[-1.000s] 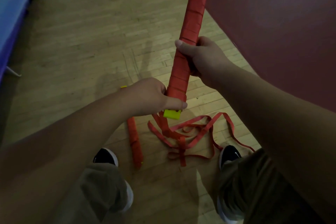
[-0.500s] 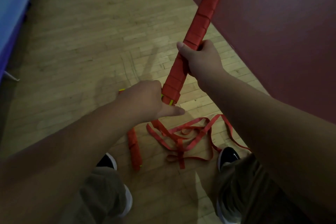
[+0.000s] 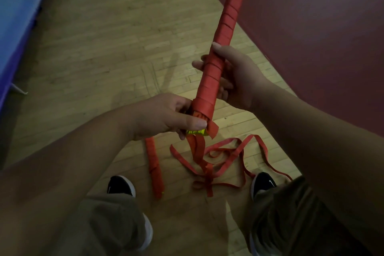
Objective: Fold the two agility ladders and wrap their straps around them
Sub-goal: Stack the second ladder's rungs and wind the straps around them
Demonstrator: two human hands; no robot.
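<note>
Left hand (image 3: 166, 116), right hand (image 3: 239, 77) around ladder (image 3: 226, 23)

Matt red cloth strap (image 3: 207, 83) covers the ladder bundle (image 3: 228, 21); its yellow rung ends (image 3: 196, 132) look smooth plastic. The floor (image 3: 104, 52) below it is scuffed wood.

Left hand (image 3: 166, 116) pinching ladder bundle's (image 3: 228, 21) low end, right hand (image 3: 239, 77) gripping higher, forearms extended

Strap-wrapped red ladder (image 3: 225, 31) tilts upright; second bundle (image 3: 154, 164) and loose strap (image 3: 209, 185) lie below.
</note>
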